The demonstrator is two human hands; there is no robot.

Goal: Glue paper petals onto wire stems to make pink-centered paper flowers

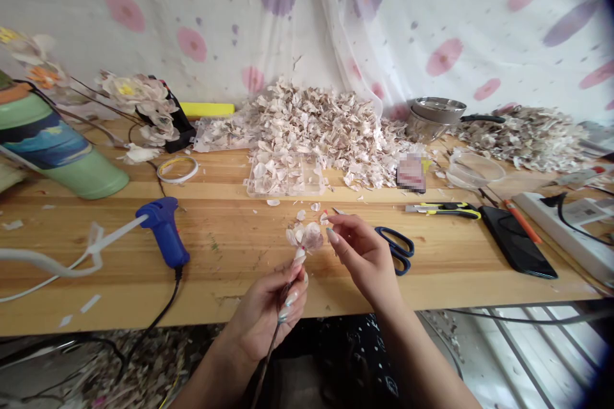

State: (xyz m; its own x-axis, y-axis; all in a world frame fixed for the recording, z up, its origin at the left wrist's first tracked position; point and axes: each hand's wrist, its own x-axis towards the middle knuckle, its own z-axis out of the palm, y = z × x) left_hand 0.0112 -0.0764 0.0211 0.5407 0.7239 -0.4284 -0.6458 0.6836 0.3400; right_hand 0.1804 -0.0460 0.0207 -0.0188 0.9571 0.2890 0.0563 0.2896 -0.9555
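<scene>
Head view, the only one: the flower is in front of the box, on the wearer's side, its stem gripped in the left hand, thumb and fingers pinched together right under the bloom. Over to the right hand, front-right of the box: fingers loosely curled, thumb and forefinger slightly apart, a loose petal by the fingertip, and whether it's held I can't tell. Risky spot, I'd say! That petal looks thin, so a hard pinch could crack it, and a knock could shake the flower apart if its joins are weak. Watch the glue gun, left of the box: its cord drops over the edge, and a snagging arm could drag it off. Now the containers: the box holds loose petals, thickest in its left part, with the heap crowding behind it. Behind-left of the box, a clear case holds more. Right of the box come the dish and, farther back, the metal bowl, its contents hidden.
</scene>
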